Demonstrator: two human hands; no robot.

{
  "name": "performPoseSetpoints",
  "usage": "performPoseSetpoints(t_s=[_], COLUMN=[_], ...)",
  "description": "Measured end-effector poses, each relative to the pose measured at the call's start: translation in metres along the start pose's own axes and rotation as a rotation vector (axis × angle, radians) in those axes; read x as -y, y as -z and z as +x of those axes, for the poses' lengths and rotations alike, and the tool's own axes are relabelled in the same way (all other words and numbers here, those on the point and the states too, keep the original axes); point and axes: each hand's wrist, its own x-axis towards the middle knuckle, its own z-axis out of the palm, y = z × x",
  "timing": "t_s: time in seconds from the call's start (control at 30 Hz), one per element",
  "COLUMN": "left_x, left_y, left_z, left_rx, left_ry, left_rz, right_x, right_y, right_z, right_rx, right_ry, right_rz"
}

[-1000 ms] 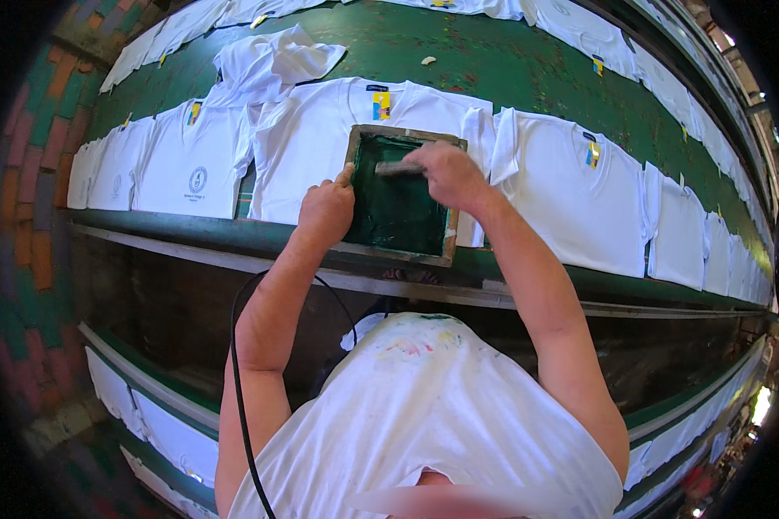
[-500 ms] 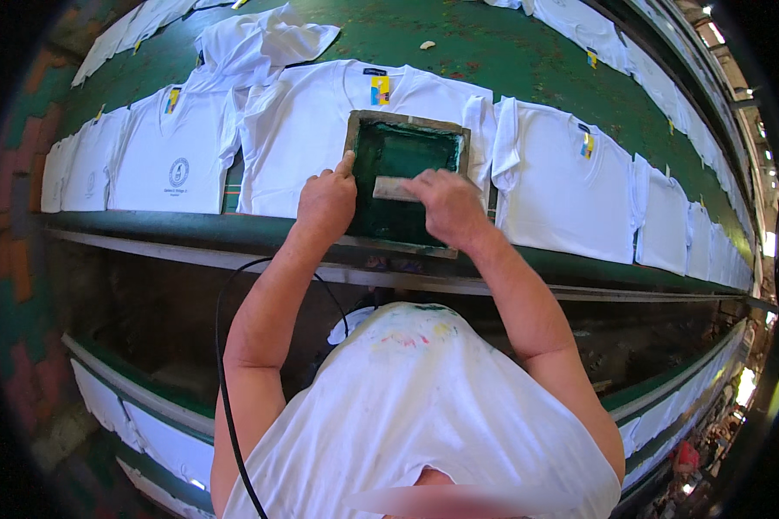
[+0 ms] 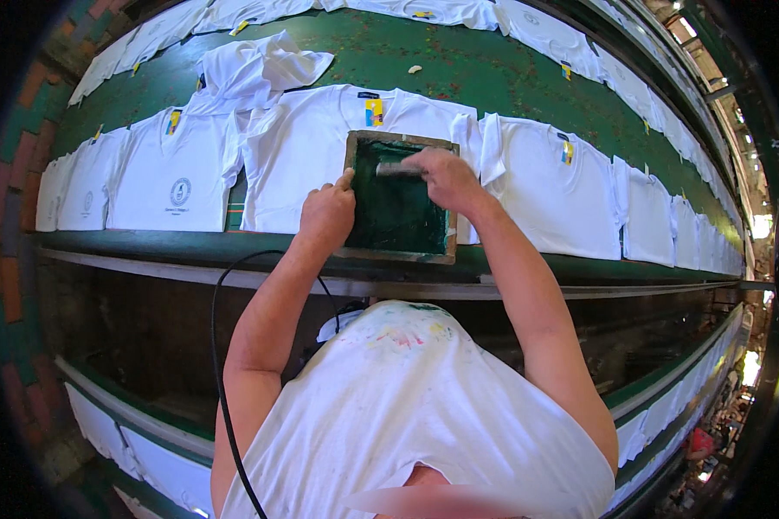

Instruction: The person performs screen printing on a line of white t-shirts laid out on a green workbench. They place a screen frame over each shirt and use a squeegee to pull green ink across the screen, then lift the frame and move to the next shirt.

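Note:
A wooden-framed printing screen (image 3: 391, 255) with a dark green mesh lies over the lower front of a white T-shirt (image 3: 290, 151) on the long table. At its left rim is my left hand (image 3: 327, 212), closed, with fingertips pressed on the wood. My right hand (image 3: 448, 179) is wrapped around a pale, flat squeegee (image 3: 396, 169) inside the frame, towards the far side of the mesh. The squeegee's right end is hidden by my fingers. What lies under the mesh does not show.
To the left, a white T-shirt (image 3: 160, 177) bears a dark round print. More folded T-shirts (image 3: 550, 195) line the edge on the right. A crumpled white shirt (image 3: 255, 71) lies behind on the green table (image 3: 368, 52). A black cable (image 3: 220, 346) hangs by my left arm.
My right hand has pushed the squeegee from the middle of the mesh towards its far side. My left hand stays at the left rim. The whole view has shifted slightly.

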Motion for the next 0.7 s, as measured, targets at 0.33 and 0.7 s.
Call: performPoseSetpoints(t_s=[0.33, 0.7], left_x=[0.007, 0.0], left_y=[-0.004, -0.055], left_z=[-0.011, -0.012], left_rx=[-0.179, -0.401], left_ry=[-0.053, 0.194], left_rz=[-0.083, -0.569], right_x=[0.046, 0.104], right_y=[-0.023, -0.037], right_z=[-0.048, -0.111], right_rx=[-0.045, -0.022], right_ry=[0.017, 0.002], right_rz=[-0.194, -0.13])
